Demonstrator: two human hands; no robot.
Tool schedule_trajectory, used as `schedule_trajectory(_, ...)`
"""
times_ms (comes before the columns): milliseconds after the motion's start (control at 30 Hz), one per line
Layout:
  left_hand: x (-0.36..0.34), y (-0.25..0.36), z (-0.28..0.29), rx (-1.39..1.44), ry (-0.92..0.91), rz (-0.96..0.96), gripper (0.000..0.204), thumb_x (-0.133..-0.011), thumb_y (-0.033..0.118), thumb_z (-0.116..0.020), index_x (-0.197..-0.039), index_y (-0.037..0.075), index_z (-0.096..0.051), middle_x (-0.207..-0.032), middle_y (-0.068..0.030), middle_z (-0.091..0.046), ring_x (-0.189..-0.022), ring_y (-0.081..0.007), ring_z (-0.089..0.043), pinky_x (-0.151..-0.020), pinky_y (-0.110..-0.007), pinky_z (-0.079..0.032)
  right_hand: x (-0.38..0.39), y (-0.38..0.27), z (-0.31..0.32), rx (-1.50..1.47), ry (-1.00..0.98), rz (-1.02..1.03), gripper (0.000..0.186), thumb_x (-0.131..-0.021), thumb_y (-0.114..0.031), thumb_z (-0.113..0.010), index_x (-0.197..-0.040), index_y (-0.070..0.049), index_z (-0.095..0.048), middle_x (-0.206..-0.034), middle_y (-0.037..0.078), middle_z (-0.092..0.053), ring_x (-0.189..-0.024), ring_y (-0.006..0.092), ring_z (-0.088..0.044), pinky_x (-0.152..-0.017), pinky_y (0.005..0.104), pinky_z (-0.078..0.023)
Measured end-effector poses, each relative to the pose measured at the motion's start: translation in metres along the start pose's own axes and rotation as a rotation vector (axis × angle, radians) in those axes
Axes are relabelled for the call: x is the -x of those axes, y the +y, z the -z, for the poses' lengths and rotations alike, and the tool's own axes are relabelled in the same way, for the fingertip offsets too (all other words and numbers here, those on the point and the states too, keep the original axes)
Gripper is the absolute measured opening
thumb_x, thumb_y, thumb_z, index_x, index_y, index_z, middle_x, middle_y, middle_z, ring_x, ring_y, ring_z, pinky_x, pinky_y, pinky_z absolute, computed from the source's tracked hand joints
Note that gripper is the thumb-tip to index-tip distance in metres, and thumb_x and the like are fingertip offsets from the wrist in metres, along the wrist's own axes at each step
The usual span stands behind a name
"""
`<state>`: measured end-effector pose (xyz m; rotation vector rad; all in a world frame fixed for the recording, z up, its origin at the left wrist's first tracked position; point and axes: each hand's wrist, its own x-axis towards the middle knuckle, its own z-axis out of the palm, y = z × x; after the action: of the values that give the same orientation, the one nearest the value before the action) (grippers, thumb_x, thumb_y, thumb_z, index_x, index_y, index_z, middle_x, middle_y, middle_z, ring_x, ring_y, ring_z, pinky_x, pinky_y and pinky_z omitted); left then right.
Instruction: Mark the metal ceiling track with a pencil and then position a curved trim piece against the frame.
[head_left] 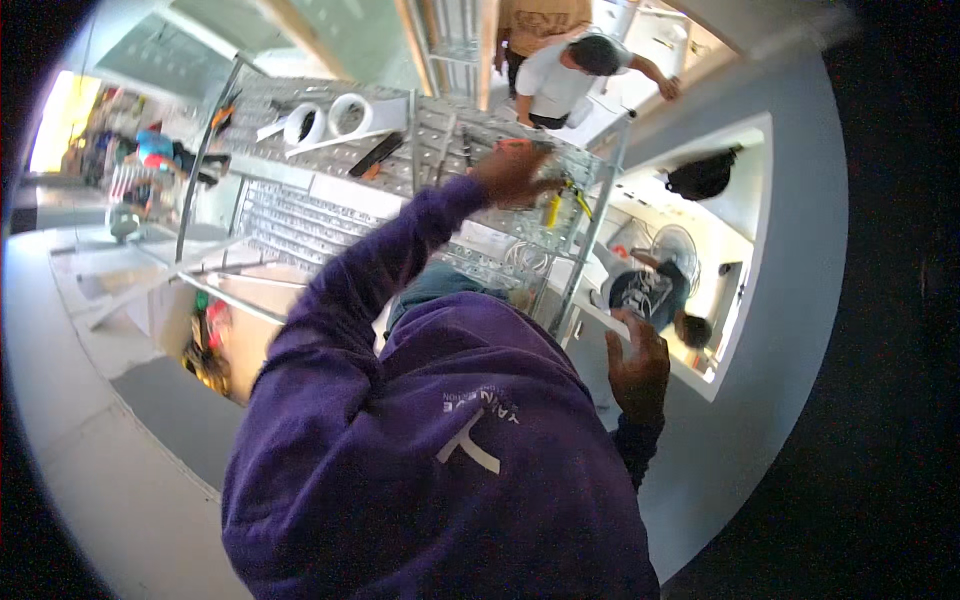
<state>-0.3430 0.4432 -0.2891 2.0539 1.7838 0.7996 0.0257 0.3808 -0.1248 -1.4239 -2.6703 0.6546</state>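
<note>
My left hand point(510, 178) reaches out over the perforated metal scaffold platform point(270, 100), its fingers apart and slightly blurred. A red object point(513, 146) lies just beyond it, partly hidden by the hand. Close to its fingertips are a yellow-handled tool point(552, 208) and a yellow-and-black tool point(578, 198). My right hand point(640, 368) is raised beside the wall at right, fingers bent round the end of a narrow white strip point(603, 317). Two white rolls of tape point(349, 115) sit farther left on the platform, near a black-bladed tool point(377, 155).
Metal scaffold posts point(590, 225) rise around the platform. A grey wall point(780, 250) with a window-like opening stands at right; through it show a person point(650, 290) and a fan point(674, 245). Two people point(565, 80) stand beyond the platform, and others are far left.
</note>
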Motion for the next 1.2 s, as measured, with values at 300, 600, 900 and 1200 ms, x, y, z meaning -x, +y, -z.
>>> schedule_trajectory(300, 0.669, -0.247, 0.0, 0.114, -0.607, 1.254, 0.067, -0.097, 0.059, -0.048, -0.105, -0.003, -0.072, -0.109, -0.0321, -0.067, -0.108, -0.0472, -0.063, -0.096, -0.051, -0.049, -0.135, -0.257, -0.084, 0.228, -0.196, 0.014, 0.04, -0.096, -0.028, -0.064, -0.13, -0.005, -0.061, -0.122, 0.019, -0.066, -0.114, 0.0368, -0.062, -0.099, 0.0469, -0.047)
schedule_trajectory(600, 0.702, -0.343, 0.124, 0.289, -0.087, 1.344, 0.038, -0.104, 0.036, -0.048, -0.126, 0.013, -0.067, -0.119, -0.0257, -0.067, -0.11, -0.0432, -0.064, -0.097, -0.049, -0.05, -0.234, -0.356, -0.308, -0.353, -0.193, -0.047, 0.044, -0.096, -0.03, -0.064, -0.125, 0.002, -0.062, -0.116, 0.025, -0.068, -0.104, 0.0388, -0.067, -0.093, 0.0432, -0.052)
schedule_trajectory(900, 0.577, -0.338, 0.162, 1.254, -0.146, 1.36, 0.063, -0.103, 0.051, -0.046, -0.144, 0.004, -0.052, -0.144, -0.0199, -0.054, -0.13, -0.0316, -0.053, -0.111, -0.036, -0.039, -0.244, -0.353, -0.439, -0.138, -1.136, -0.264, 0.076, -0.101, -0.063, -0.038, -0.138, 0.0, -0.055, -0.138, 0.024, -0.059, -0.13, 0.037, -0.054, -0.111, 0.0406, -0.039)
schedule_trajectory(1200, 0.638, -0.364, 0.205, 0.731, 0.088, 1.504, 0.11, -0.084, 0.08, -0.052, -0.149, -0.007, -0.037, -0.148, -0.0317, -0.045, -0.137, -0.041, -0.047, -0.115, -0.041, -0.036, -0.269, -0.423, -0.418, -0.097, -1.05, -0.308, 0.055, -0.098, -0.05, -0.054, -0.114, 0.001, -0.068, -0.099, 0.015, -0.071, -0.088, 0.0261, -0.07, -0.072, 0.0396, -0.054)
